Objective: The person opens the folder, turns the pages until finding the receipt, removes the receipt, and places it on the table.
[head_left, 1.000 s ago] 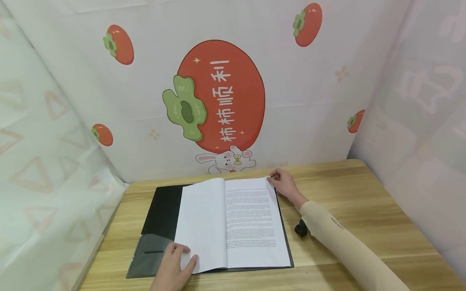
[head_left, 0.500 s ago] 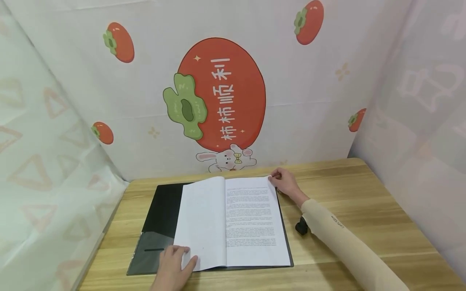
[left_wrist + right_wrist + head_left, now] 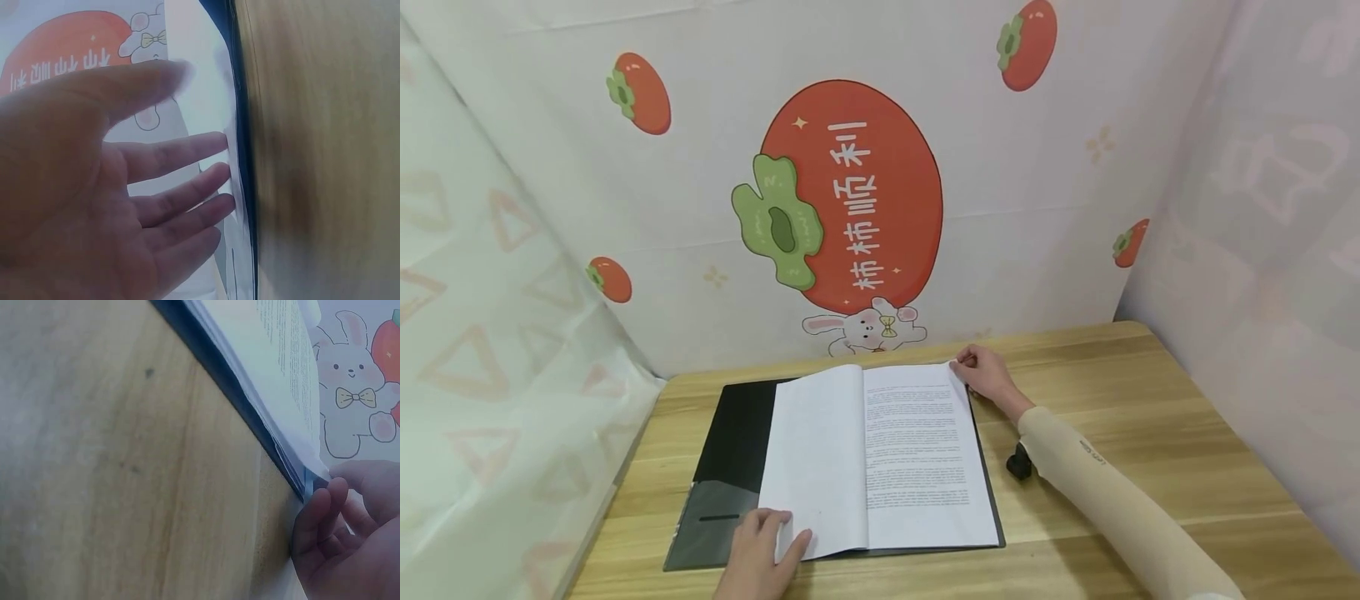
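Note:
A black folder lies spread on the table, holding a thick stack of white pages. The left page looks blank, while the right page carries printed text. At the far right corner of the right page, my right hand pinches the paper between thumb and fingers; the right wrist view shows the corner lifted slightly. My left hand rests its loosely spread fingers on the near left corner of the left page. In the left wrist view, its fingertips touch the page edge.
The wooden table extends right of the folder. A small black object is by the right sleeve. A white printed curtain hangs just behind the table, with more cloth at both sides.
Both hands keep their places on the pages. The head view has shifted only slightly.

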A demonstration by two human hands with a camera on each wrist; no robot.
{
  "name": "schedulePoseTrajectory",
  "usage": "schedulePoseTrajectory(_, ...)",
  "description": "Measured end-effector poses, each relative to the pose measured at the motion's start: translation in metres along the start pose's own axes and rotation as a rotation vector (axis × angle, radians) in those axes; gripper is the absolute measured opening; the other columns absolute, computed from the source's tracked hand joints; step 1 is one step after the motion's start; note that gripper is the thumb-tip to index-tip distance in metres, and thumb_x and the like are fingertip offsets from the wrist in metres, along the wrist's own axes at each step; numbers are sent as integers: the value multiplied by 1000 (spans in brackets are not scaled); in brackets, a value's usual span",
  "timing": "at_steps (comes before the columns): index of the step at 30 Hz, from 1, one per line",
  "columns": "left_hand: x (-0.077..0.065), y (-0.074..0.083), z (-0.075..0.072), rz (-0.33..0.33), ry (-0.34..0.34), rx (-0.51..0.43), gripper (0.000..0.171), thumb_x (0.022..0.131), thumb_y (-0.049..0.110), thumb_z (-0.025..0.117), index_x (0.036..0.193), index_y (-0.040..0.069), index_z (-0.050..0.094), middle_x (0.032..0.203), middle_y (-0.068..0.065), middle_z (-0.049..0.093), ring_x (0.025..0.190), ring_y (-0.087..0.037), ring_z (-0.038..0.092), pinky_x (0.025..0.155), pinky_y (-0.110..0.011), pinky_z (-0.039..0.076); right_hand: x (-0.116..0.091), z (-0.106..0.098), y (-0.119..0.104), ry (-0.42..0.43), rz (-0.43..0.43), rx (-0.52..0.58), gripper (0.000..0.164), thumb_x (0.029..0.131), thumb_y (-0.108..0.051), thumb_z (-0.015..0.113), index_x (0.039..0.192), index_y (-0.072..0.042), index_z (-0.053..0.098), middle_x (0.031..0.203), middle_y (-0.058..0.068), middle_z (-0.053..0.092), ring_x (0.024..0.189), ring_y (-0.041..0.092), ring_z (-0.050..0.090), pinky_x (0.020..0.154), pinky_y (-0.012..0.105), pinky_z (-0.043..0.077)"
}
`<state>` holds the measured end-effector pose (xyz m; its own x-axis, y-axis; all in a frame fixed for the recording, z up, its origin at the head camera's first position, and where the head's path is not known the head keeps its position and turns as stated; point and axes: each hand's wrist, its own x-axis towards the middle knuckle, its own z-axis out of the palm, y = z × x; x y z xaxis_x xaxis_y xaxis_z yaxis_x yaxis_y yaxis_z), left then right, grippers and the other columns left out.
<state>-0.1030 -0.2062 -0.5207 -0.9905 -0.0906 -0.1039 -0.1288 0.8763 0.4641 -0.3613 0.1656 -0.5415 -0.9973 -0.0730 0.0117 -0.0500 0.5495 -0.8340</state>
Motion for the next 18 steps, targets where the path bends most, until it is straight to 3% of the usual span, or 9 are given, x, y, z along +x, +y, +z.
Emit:
schedulePoseTrajectory(6,0,8,3,7,63,-62,65,106,54,57,128,-7,60,125,-24,52,119,-44,48,100,-63,45,4,-3,-1,0,-8,4,23,104,-21,67,110,1,67,93,12,67,58,14,55,55,25,47)
schedulePoseTrajectory(10,-1,13,2,95,171,-35,58,103,44,67,131,-5,55,122,-21,50,111,-38,47,93,-56,46,6,-3,-4,10,-26,-10,22,103,-21,68,108,1,68,93,12,67,59,15,55,55,26,47)
schedulePoseTrajectory(14,-1,17,-1,221,289,7,40,97,29,78,120,2,61,115,-15,51,104,-33,48,85,-51,46,4,-3,-7,11,-22,-19,23,103,-23,69,108,0,69,95,13,69,61,16,57,57,27,47)
schedulePoseTrajectory(18,1,25,0,296,316,21,31,95,25,80,113,7,63,112,-9,52,103,-28,49,80,-46,50,2,-2,-11,14,-9,-4,24,103,-24,69,110,-1,69,97,13,68,67,18,58,60,27,47)
